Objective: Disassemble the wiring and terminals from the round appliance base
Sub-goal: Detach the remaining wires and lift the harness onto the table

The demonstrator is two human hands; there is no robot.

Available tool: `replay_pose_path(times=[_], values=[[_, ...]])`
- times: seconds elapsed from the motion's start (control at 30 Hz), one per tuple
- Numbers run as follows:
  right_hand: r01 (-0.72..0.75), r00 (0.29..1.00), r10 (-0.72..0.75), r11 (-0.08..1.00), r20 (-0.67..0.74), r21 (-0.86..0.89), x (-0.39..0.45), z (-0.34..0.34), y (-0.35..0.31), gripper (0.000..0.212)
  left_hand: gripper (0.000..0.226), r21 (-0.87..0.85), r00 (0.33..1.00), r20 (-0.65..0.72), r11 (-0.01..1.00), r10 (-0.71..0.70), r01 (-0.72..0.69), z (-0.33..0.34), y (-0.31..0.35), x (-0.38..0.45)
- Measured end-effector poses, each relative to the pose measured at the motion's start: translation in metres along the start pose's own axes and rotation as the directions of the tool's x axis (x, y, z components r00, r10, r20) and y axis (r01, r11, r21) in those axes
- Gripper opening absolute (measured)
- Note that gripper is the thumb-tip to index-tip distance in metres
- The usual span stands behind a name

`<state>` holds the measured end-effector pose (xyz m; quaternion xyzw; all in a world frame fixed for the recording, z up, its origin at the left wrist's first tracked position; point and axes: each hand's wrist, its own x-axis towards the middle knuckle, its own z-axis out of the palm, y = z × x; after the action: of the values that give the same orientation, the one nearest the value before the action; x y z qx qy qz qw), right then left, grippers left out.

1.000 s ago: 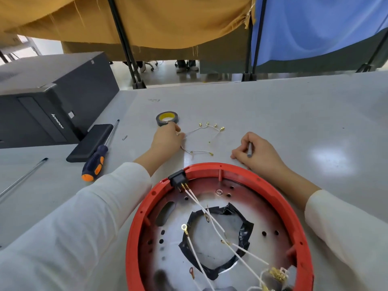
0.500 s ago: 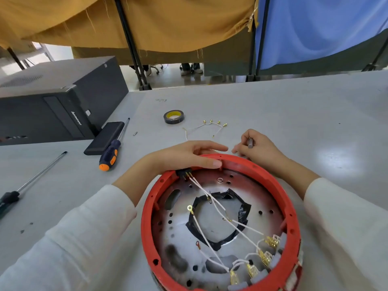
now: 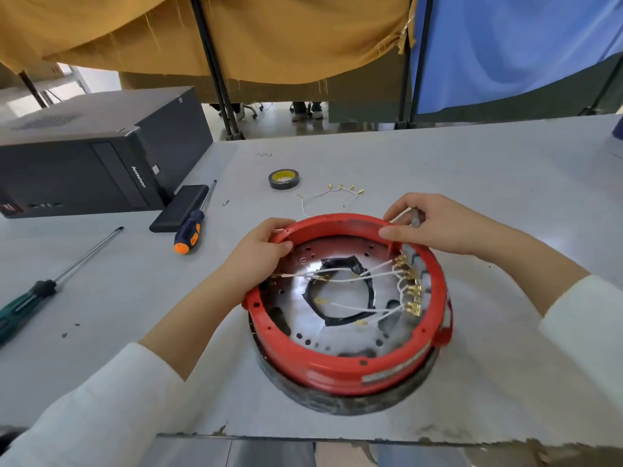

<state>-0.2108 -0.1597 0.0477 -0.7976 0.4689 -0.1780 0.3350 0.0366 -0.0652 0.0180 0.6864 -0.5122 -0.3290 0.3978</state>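
The round red appliance base (image 3: 350, 362) lies open side up near the table's front edge. White wires (image 3: 354, 279) cross its metal floor to a row of brass terminals (image 3: 411, 288) along the right inner wall. My left hand (image 3: 259, 254) grips the rim at the upper left, fingers curled over the edge. My right hand (image 3: 435, 224) holds a small grey tool (image 3: 415, 218) and touches the rim at the upper right with its thumb. A loose bundle of removed wires with brass ends (image 3: 337, 193) lies on the table behind the base.
A roll of black tape (image 3: 284, 179) sits behind the loose wires. To the left lie an orange-and-blue screwdriver (image 3: 193, 227), a black flat device (image 3: 179, 212) and a green-handled screwdriver (image 3: 50, 288). A black computer case (image 3: 91, 153) stands at far left.
My left hand left the loose wires and came back to grip the base's rim. The base has been turned, so the terminals now sit at the right. My right hand rose onto the rim.
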Motion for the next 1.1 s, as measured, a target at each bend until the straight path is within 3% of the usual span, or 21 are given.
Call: replay_pose_path(times=[0.07, 0.17, 0.27, 0.4, 0.5, 0.63, 0.83, 0.97, 1.1], values=[[0.004, 1.0, -0.002, 0.983, 0.014, -0.184, -0.002, 0.0, -0.008, 0.032, 0.032, 0.037, 0.997, -0.071, 0.999, 0.003, 0.0, 0.004, -0.002, -0.005], [0.002, 1.0, -0.003, 0.956, -0.003, -0.292, -0.001, 0.003, -0.015, 0.029, 0.025, 0.182, 1.0, -0.017, 0.983, 0.006, -0.002, 0.004, 0.004, -0.006], [0.028, 1.0, -0.026, 0.974, 0.008, -0.225, 0.003, 0.008, -0.02, 0.025, 0.032, 0.232, 0.999, 0.046, 0.972, 0.016, -0.026, -0.001, 0.016, 0.002], [0.108, 0.992, -0.099, 0.988, 0.082, -0.108, 0.011, 0.02, -0.033, 0.026, 0.03, 0.349, 0.961, 0.17, 0.899, 0.218, -0.265, 0.005, 0.031, 0.012], [0.155, 0.984, -0.145, 0.983, 0.105, -0.097, 0.018, 0.032, -0.039, 0.027, 0.028, 0.316, 0.932, 0.295, 0.899, 0.21, -0.303, 0.015, 0.033, 0.013], [0.173, 0.985, -0.168, 0.965, 0.043, -0.199, 0.015, 0.03, -0.03, 0.03, 0.038, 0.255, 0.958, 0.234, 0.94, 0.168, -0.227, 0.014, 0.025, 0.008], [0.098, 0.989, -0.114, 0.984, -0.099, -0.152, 0.011, 0.015, -0.01, 0.031, 0.033, 0.229, 0.999, -0.032, 0.973, 0.044, -0.035, 0.01, 0.01, -0.003], [0.09, 0.988, -0.103, 0.99, -0.117, -0.107, 0.014, 0.02, -0.01, 0.022, 0.03, 0.267, 0.998, -0.037, 0.963, 0.047, -0.035, 0.011, 0.012, -0.007], [0.102, 0.979, -0.116, 0.991, -0.167, -0.088, 0.018, 0.03, -0.013, 0.024, 0.03, 0.265, 0.986, 0.065, 0.95, 0.152, -0.164, 0.009, 0.026, 0.01]])
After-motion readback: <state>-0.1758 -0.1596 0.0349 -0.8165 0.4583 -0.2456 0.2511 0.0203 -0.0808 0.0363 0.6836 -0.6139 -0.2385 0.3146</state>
